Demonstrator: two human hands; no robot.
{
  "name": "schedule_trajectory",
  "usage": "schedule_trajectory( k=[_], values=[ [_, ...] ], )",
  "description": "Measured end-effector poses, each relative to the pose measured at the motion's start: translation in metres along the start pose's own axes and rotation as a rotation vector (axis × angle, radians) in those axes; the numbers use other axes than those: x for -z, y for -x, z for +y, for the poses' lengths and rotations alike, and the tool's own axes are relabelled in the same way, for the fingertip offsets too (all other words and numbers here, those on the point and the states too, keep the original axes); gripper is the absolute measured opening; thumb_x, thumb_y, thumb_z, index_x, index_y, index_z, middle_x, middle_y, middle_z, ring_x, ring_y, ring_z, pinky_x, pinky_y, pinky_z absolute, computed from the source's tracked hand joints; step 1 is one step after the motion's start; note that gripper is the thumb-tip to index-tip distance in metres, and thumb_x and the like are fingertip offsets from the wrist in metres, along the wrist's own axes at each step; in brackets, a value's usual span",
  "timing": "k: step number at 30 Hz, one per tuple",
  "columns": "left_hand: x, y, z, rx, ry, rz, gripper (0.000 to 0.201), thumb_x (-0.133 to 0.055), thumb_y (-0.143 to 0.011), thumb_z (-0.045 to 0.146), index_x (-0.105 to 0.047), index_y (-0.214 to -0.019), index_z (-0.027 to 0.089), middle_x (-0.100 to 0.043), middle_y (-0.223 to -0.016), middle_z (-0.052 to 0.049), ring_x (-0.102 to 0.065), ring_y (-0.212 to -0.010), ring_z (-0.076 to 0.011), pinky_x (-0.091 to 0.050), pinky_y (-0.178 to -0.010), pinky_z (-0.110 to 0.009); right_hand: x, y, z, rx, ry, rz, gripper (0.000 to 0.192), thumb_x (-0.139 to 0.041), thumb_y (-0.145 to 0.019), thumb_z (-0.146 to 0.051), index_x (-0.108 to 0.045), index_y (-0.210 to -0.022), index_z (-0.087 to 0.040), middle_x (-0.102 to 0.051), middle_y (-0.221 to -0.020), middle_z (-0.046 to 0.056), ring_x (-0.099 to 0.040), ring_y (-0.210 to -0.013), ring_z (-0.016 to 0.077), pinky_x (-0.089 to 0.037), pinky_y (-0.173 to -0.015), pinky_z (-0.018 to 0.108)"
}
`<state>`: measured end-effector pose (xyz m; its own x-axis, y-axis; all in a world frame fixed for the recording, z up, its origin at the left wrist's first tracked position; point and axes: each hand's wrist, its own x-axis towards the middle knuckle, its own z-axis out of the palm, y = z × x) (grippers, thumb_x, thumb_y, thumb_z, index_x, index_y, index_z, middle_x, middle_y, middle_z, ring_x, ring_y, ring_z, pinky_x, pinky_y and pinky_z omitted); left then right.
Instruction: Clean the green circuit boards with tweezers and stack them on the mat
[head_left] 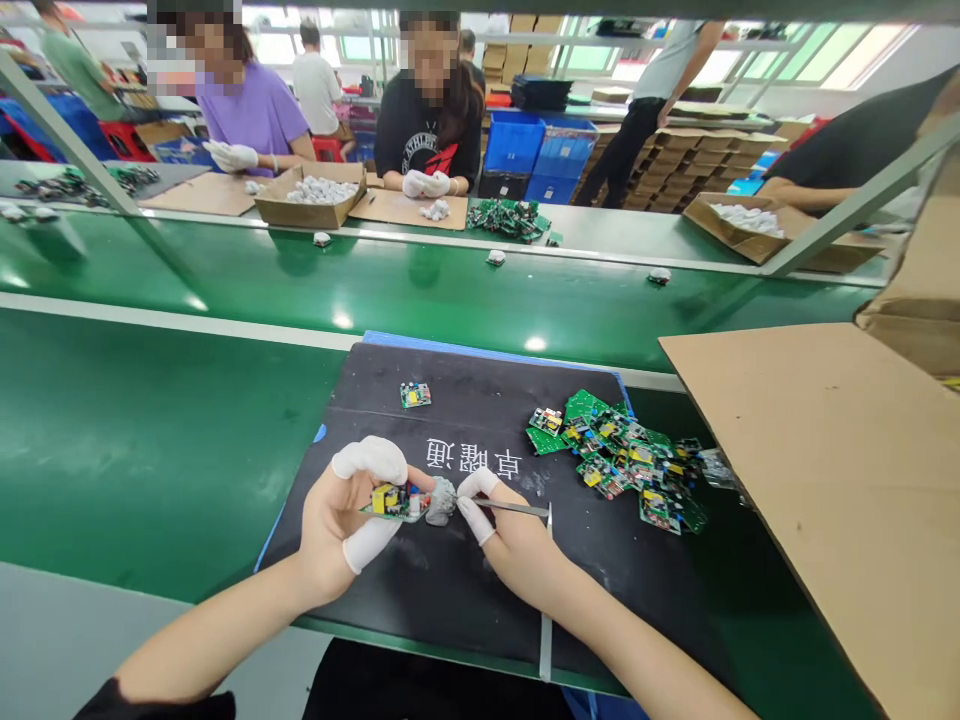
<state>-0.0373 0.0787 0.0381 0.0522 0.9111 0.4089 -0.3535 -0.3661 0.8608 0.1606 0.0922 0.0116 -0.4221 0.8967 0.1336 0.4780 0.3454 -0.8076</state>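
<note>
My left hand (pixel 346 512), with white finger cots, holds a small green circuit board (pixel 396 500) with a yellow part just above the black mat (pixel 465 400). My right hand (pixel 504 535), also in finger cots, grips thin metal tweezers (pixel 517 509) and touches a grey lump of putty (pixel 442 500) pressed against the board's right end. A single board (pixel 415 395) lies further up the mat. A pile of several green boards (pixel 622 460) lies to the right of my hands.
A cardboard sheet (pixel 832 470) covers the right side. A green conveyor belt (pixel 375 290) runs across beyond the mat. Across it, people in white gloves sit at cardboard boxes (pixel 307 205) of white parts; blue crates (pixel 540 150) stand behind.
</note>
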Motion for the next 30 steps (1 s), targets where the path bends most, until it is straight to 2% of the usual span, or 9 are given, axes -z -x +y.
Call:
schedule_trajectory(
  k=[2,6,10,13,15,19,21,24,30],
  values=[
    [-0.003,0.002,0.015,0.004,0.050,-0.007,0.013,-0.070,-0.082,0.019,-0.059,-0.088,0.021,-0.054,-0.084,0.000,-0.067,-0.084,-0.0143,-0.057,-0.075,-0.023,0.005,0.001,-0.002,0.026,0.014,0.039,0.017,-0.041,-0.093,-0.017,-0.049,-0.079,-0.022,-0.057,-0.070,-0.001,-0.055,-0.062,0.0151,-0.045,-0.060,0.026],
    [-0.018,0.016,0.036,0.145,0.269,0.053,0.023,-0.074,-0.077,0.029,-0.053,-0.077,0.021,-0.049,-0.082,0.001,-0.067,-0.084,-0.0141,-0.058,-0.072,-0.019,0.003,0.006,-0.002,0.087,0.042,0.116,0.014,-0.039,-0.093,-0.018,-0.050,-0.086,-0.022,-0.060,-0.078,0.002,-0.058,-0.072,0.0176,-0.047,-0.069,0.030],
    [-0.040,0.039,0.038,0.176,0.382,0.123,0.029,-0.072,-0.077,0.036,-0.046,-0.075,0.022,-0.044,-0.079,0.002,-0.063,-0.079,-0.0095,-0.056,-0.071,-0.013,-0.013,0.012,-0.001,0.134,0.083,0.081,0.010,-0.046,-0.086,-0.013,-0.053,-0.084,-0.022,-0.061,-0.078,0.002,-0.059,-0.072,0.0184,-0.048,-0.070,0.030],
    [-0.055,0.057,0.040,0.183,0.388,0.173,0.023,-0.062,-0.084,0.036,-0.044,-0.077,0.024,-0.040,-0.078,0.001,-0.060,-0.075,-0.0083,-0.056,-0.067,-0.012,-0.019,0.016,-0.004,0.116,0.121,0.132,0.011,-0.043,-0.089,-0.016,-0.052,-0.086,-0.021,-0.062,-0.077,0.003,-0.060,-0.073,0.0189,-0.048,-0.071,0.031],
    [-0.062,0.068,0.043,0.187,0.437,0.154,0.020,-0.061,-0.084,0.035,-0.045,-0.078,0.024,-0.040,-0.079,0.001,-0.059,-0.075,-0.0079,-0.056,-0.067,-0.011,-0.022,0.017,-0.008,0.114,0.144,0.151,0.013,-0.041,-0.091,-0.017,-0.051,-0.085,-0.021,-0.062,-0.076,0.002,-0.060,-0.072,0.0184,-0.048,-0.069,0.030],
    [-0.067,0.084,0.054,0.155,0.517,0.117,0.021,-0.060,-0.086,0.035,-0.047,-0.075,0.023,-0.042,-0.080,0.001,-0.060,-0.076,-0.0075,-0.056,-0.069,-0.012,-0.030,0.016,-0.014,0.149,0.197,0.117,0.015,-0.044,-0.088,-0.014,-0.052,-0.078,-0.021,-0.065,-0.076,0.001,-0.064,-0.071,0.0161,-0.050,-0.067,0.026],
    [-0.066,0.089,0.060,0.115,0.512,0.123,0.023,-0.063,-0.085,0.036,-0.046,-0.075,0.023,-0.043,-0.079,0.001,-0.061,-0.076,-0.0079,-0.057,-0.068,-0.012,-0.031,0.017,-0.015,0.156,0.236,0.139,0.015,-0.041,-0.090,-0.014,-0.053,-0.083,-0.021,-0.067,-0.079,0.002,-0.065,-0.074,0.0160,-0.052,-0.069,0.026],
    [-0.066,0.093,0.068,0.075,0.516,0.095,0.029,-0.071,-0.078,0.034,-0.044,-0.072,0.022,-0.043,-0.078,0.001,-0.062,-0.075,-0.0095,-0.057,-0.065,-0.014,-0.023,0.022,-0.013,0.164,0.323,0.191,0.017,-0.039,-0.091,-0.014,-0.055,-0.096,-0.020,-0.068,-0.089,0.005,-0.066,-0.083,0.0177,-0.053,-0.075,0.029],
    [-0.069,0.094,0.069,0.021,0.451,0.112,0.029,-0.072,-0.073,0.032,-0.044,-0.071,0.021,-0.048,-0.077,0.001,-0.066,-0.072,-0.0136,-0.059,-0.061,-0.021,-0.005,0.031,0.008,0.137,0.599,0.255,0.040,-0.044,-0.076,0.000,-0.066,-0.104,-0.018,-0.067,-0.098,0.013,-0.061,-0.093,0.0277,-0.051,-0.081,0.039]
  ],
)
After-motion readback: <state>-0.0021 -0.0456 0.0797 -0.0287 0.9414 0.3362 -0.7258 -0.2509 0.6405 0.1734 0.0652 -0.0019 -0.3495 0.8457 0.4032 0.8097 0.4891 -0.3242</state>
